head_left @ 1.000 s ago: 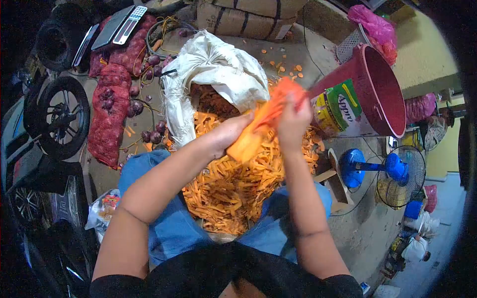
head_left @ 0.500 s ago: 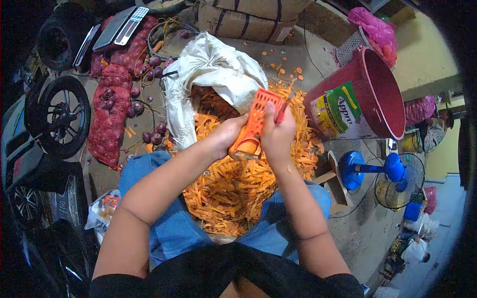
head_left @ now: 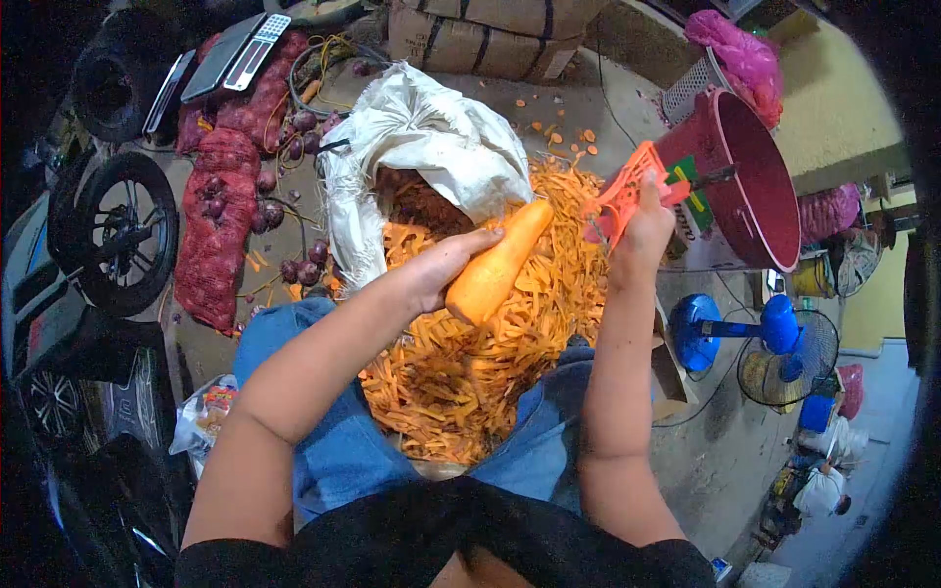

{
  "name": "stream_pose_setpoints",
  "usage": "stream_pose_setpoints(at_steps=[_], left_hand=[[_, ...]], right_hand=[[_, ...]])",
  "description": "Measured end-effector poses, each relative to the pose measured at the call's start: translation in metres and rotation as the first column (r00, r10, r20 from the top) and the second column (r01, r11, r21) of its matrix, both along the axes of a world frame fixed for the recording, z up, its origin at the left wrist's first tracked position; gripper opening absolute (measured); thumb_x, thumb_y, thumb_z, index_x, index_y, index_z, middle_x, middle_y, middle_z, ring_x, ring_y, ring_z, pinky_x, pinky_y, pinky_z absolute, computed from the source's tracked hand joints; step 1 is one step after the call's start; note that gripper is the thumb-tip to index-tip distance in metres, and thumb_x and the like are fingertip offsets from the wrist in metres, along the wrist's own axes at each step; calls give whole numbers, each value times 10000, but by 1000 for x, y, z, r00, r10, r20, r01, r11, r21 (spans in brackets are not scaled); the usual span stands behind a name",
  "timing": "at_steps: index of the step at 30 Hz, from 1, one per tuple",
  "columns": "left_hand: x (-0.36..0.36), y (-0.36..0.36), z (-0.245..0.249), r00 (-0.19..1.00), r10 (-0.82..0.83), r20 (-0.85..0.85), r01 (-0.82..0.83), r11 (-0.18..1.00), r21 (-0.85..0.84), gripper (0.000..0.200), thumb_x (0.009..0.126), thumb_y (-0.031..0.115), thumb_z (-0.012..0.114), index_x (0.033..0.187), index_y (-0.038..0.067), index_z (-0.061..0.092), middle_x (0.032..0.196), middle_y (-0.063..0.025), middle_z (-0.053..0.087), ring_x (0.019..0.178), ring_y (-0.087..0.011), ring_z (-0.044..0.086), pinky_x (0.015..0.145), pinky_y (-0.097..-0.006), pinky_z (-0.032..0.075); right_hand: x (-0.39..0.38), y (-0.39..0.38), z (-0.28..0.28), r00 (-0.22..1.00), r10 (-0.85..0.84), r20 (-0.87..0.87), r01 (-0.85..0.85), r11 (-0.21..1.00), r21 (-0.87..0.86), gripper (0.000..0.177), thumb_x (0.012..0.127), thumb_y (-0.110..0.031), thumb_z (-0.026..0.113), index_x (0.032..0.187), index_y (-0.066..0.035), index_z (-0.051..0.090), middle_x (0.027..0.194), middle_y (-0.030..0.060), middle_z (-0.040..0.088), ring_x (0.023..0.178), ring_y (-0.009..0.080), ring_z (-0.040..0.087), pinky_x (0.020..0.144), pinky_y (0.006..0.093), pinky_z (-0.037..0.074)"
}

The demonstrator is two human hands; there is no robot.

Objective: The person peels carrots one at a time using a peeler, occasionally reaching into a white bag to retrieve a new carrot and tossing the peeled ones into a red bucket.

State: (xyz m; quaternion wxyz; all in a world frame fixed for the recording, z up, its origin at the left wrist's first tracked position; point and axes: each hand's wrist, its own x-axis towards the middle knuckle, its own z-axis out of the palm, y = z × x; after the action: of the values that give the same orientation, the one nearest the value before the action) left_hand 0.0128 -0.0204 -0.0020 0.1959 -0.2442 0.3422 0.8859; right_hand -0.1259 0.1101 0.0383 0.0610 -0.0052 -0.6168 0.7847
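My left hand (head_left: 456,269) is closed round the thick end of a peeled orange carrot (head_left: 502,263), its narrow tip tilted up and to the right. To the right, away from the carrot, my right hand (head_left: 647,227) grips an orange plastic peeler (head_left: 627,191) with a perforated body. A dark, narrow piece (head_left: 714,177) sticks out rightward from the same fist, in front of the bucket. Below both hands lies a big heap of carrot peelings (head_left: 461,377), spread between my knees. A white woven sack (head_left: 431,122) with its mouth open rests at the heap's far side.
A large red bucket (head_left: 755,186) stands tilted in view at right. Beside it are a blue fan (head_left: 779,328) and a cardboard box (head_left: 671,382). Red net bags of onions (head_left: 216,230) lie left, near a motorcycle wheel (head_left: 125,233). Wrapped cartons (head_left: 480,44) sit at the back.
My right hand has moved the peeler off the carrot, up and to the right toward the bucket. The carrot, mostly covered before, now shows whole in my left hand.
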Motion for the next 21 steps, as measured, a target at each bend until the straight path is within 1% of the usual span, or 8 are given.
stream_pose_setpoints(at_steps=[2, 4, 9, 11, 14, 16, 19, 21], left_hand=[[-1, -4, -1, 999, -20, 29, 19, 999, 35, 349, 805, 313, 406, 997, 28, 466, 873, -83, 551, 735, -150, 552, 660, -280, 454], [-2, -6, -1, 999, -35, 16, 34, 998, 44, 344, 811, 317, 385, 976, 23, 456, 823, -82, 545, 707, -162, 551, 632, -294, 460], [-10, 0, -8, 1000, 28, -5, -27, 988, 153, 348, 827, 318, 331, 968, 20, 444, 806, -85, 546, 710, -179, 553, 634, -312, 466], [-12, 2, -8, 997, 63, -52, -53, 982, 179, 360, 827, 334, 325, 1008, 54, 463, 919, -74, 547, 766, -166, 552, 675, -315, 463], [-13, 1, -7, 996, 89, -30, -85, 989, 122, 343, 837, 308, 305, 1016, 61, 462, 927, -72, 545, 774, -166, 550, 684, -316, 459], [-13, 3, -7, 995, 99, -30, -94, 986, 138, 348, 846, 300, 277, 1019, 51, 447, 931, -83, 537, 788, -175, 544, 697, -318, 453], [-11, 6, -8, 993, 116, -24, -110, 978, 177, 340, 844, 287, 283, 1019, 46, 447, 932, -84, 536, 793, -173, 543, 706, -312, 450], [-10, 7, -8, 992, 126, -17, -120, 972, 204, 328, 835, 284, 318, 1017, 52, 462, 929, -73, 544, 785, -161, 548, 701, -304, 452]], right_hand=[[5, -2, 1, 987, 102, 124, -85, 987, -134, 192, 776, -181, 490, 659, -32, 457, 555, -27, 412, 484, 53, 344, 437, 224, 282], [8, -2, -8, 984, 176, -31, -166, 962, 216, 174, 780, -182, 488, 687, -35, 478, 573, -26, 432, 501, 46, 362, 448, 213, 299], [49, -21, -6, 957, 271, 106, -290, 916, 276, 172, 791, -202, 479, 718, -46, 489, 567, -35, 441, 511, 45, 394, 457, 209, 325], [60, -25, -14, 895, 413, 169, -445, 857, 261, 180, 799, -207, 469, 766, -32, 493, 621, -9, 473, 556, 55, 424, 497, 203, 350], [74, -29, -11, 902, 428, -45, -403, 877, 262, 186, 810, -190, 447, 827, -9, 488, 697, 24, 502, 616, 64, 455, 537, 200, 377], [75, -28, -12, 907, 421, -5, -410, 886, 214, 183, 819, -163, 421, 862, 4, 481, 744, 41, 513, 648, 69, 467, 568, 214, 394], [77, -26, -15, 919, 393, -23, -362, 866, 345, 177, 819, -155, 418, 866, 4, 481, 737, 42, 516, 644, 77, 468, 573, 224, 397], [80, -27, -13, 919, 393, -13, -382, 899, 213, 176, 813, -152, 423, 851, 8, 486, 717, 48, 517, 626, 84, 468, 558, 229, 393]])
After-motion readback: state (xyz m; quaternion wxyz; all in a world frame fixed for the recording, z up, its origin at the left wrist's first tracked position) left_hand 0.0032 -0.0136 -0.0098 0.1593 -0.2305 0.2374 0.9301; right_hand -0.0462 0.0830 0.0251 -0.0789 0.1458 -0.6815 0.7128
